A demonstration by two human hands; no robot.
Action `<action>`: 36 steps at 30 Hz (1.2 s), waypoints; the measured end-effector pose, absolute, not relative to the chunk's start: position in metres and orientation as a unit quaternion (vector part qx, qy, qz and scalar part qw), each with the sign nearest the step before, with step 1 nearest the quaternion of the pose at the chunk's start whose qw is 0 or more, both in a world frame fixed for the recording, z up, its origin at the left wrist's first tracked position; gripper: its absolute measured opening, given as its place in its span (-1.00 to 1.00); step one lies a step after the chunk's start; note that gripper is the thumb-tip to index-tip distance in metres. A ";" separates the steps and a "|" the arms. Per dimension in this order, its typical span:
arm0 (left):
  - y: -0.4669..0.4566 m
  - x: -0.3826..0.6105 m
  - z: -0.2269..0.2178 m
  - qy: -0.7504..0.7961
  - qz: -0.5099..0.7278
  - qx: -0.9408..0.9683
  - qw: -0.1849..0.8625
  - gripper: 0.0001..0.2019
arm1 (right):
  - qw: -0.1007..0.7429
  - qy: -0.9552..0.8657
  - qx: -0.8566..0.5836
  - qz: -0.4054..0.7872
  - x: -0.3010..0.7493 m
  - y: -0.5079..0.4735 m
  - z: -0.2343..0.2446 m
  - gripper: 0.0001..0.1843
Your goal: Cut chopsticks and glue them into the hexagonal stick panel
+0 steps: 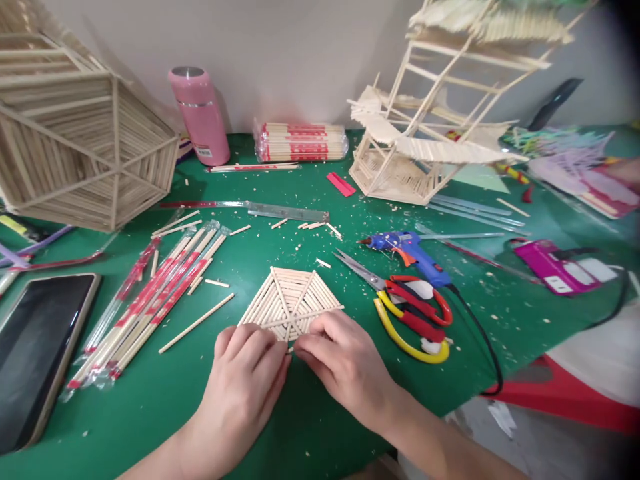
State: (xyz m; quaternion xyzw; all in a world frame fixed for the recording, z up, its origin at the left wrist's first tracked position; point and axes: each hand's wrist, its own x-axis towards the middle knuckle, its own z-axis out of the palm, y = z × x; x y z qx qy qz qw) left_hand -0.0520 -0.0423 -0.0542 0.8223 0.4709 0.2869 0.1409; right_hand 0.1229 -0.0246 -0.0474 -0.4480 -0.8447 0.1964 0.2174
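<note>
A flat hexagonal panel of thin wooden sticks [290, 300] lies on the green table [150, 400]. My left hand [245, 383] and my right hand [340, 357] meet at its near edge. Both have their fingers curled and pressed on that edge, the fingertips nearly touching each other. The near part of the panel is hidden under them. I cannot make out a loose stick between the fingers.
Scissors [400, 307] and a blue glue gun [410, 250] lie to the right. Wrapped chopsticks [150, 300] and a tablet [35, 347] lie left. Behind stand a large stick hexagon [85, 147], a pink bottle [200, 113], a chopstick pack [300, 141] and a stick tower [430, 133].
</note>
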 end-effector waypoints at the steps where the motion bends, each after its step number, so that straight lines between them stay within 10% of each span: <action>1: -0.043 -0.052 -0.055 0.469 0.288 0.823 0.139 -0.84 | 0.219 -0.842 -0.452 0.196 0.123 -0.025 -0.048 -0.80; 36: -0.044 -0.048 -0.054 0.449 0.264 0.853 0.026 -0.71 | 0.290 -0.791 -0.491 0.220 0.125 -0.031 -0.055 -0.85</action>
